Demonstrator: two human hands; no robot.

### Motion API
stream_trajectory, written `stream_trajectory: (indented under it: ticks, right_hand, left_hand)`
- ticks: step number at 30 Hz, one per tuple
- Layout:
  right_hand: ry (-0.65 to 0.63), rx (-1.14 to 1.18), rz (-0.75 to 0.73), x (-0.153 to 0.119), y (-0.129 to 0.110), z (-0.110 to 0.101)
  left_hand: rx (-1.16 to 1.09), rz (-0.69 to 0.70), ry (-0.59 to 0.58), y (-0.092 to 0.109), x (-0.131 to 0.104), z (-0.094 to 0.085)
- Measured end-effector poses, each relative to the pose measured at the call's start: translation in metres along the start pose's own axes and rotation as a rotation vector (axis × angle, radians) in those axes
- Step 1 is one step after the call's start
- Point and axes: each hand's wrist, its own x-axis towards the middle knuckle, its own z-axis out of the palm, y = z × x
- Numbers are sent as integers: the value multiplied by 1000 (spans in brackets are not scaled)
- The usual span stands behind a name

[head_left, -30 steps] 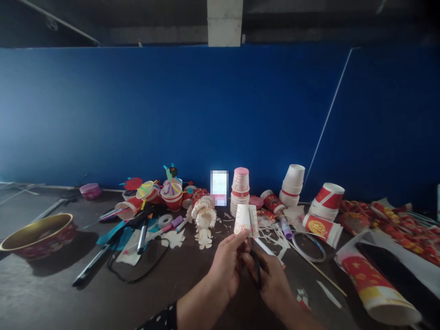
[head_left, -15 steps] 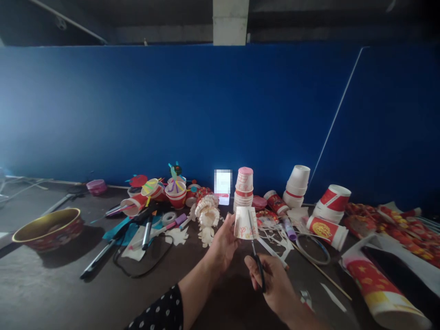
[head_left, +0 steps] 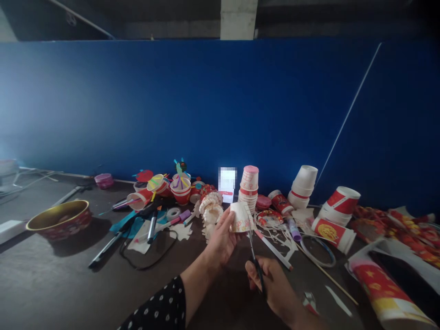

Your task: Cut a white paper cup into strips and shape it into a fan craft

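Observation:
My left hand grips a white paper cup with red and gold print, holding it above the dark table by its left side. Closed around the dark handles of a pair of scissors is my right hand. The blades point up and meet the cup's lower right edge. How far they have cut in cannot be seen clearly. Directly behind the held cup stands a stack of paper cups with a pink top. White paper pieces with curled strips lie left of the cup.
A gold-lined bowl stands at the left. Black markers and tape lie nearer the middle. A lit phone leans at the back. Right are stacked cups, a red cup and a dark phone.
The cup has turned and tilted in my left hand, and the scissors now meet its lower right edge instead of lying up along its side. The whole view has shifted slightly.

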Motion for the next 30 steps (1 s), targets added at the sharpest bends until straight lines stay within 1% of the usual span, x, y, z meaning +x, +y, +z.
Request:
stream_trajectory:
  ticks: [2,7,14,22,30]
  right_hand:
    - [-19,-21,11,-1,-1,1]
    - [-12,-93,-20,0,2,3]
    - [102,-174,-73,1,8,-1]
    - [157,-228,-105,1,7,-1]
    - [143,-225,-107,2,5,-1]
  left_hand:
    - [3,16,-9,3,1,-1]
    - [16,25,40,6,1,0]
    - [53,43,-23,0,-1,-1]
    - [99,25,10,-4,-5,2]
    - [103,16,9,-3,-7,6]
